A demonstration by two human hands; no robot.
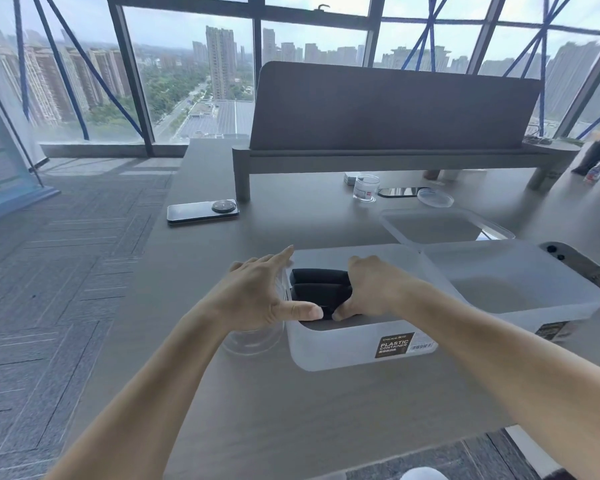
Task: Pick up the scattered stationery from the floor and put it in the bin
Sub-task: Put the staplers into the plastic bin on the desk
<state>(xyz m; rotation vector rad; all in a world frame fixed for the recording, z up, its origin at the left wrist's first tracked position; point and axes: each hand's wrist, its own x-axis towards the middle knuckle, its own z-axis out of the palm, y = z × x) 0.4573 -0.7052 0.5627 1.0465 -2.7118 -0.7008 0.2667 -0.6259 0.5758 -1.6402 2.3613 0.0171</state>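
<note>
The left hand (257, 292) is spread wide over the bin's left rim, fingers straight, thumb tip touching the black items (319, 285). The right hand (374, 289) reaches into the bin (343, 348), fingers curled over the right end of the black items, which lie inside it. The translucent bin stands on the tabletop (291, 410), a second bin (534, 289) just beside it, a lid (444, 226) behind, and a phone (203, 211) well apart to the left.
</note>
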